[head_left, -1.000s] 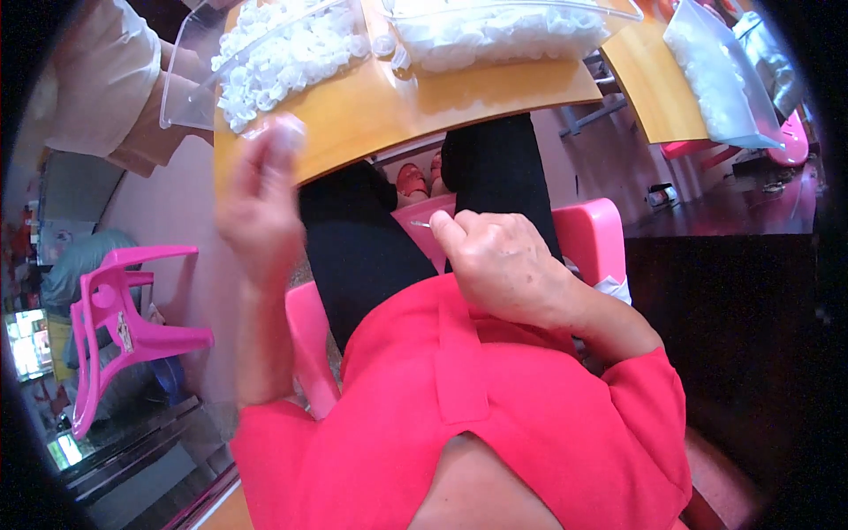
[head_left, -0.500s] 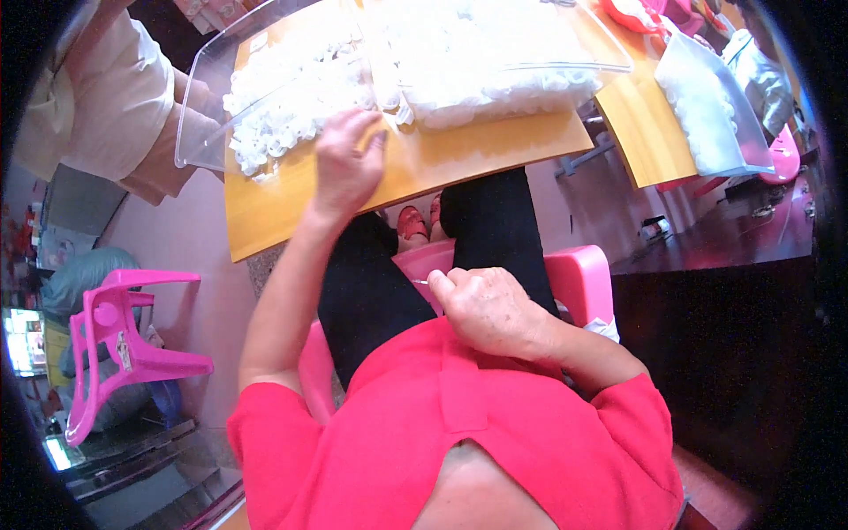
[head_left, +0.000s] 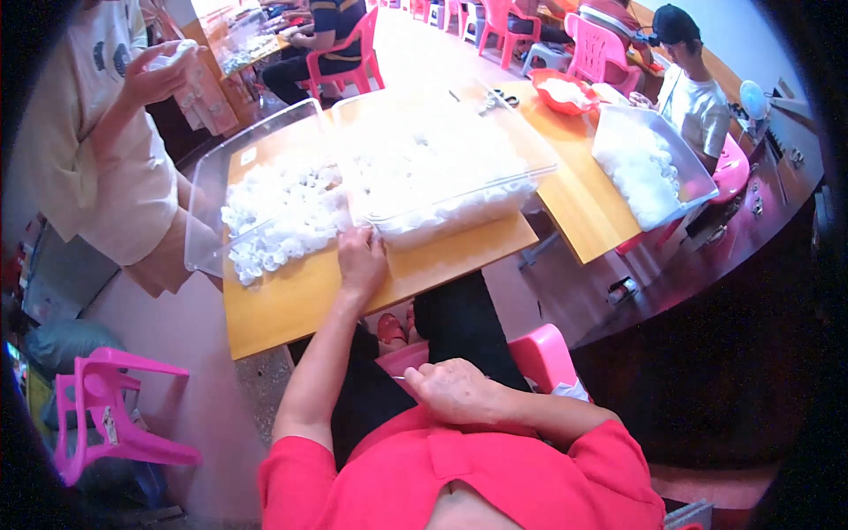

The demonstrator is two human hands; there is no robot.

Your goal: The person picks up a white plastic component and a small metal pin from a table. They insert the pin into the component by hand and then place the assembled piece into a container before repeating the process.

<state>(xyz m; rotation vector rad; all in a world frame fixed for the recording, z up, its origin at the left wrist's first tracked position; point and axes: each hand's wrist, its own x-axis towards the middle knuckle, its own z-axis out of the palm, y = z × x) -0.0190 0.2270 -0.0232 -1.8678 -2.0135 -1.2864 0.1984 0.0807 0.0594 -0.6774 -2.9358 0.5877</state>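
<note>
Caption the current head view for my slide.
Left hand by clear bins of white pieces on a table, right hand holding a thin object.

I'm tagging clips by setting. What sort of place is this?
Probably a small workshop for hand work: clear plastic bins heaped with small white pieces stand on a wooden table, and other people sit at nearby tables on pink chairs.

Left grip (head_left: 363,267) is beside white pieces (head_left: 281,219); right grip (head_left: 455,390) holds a thin object (head_left: 398,378).
</note>
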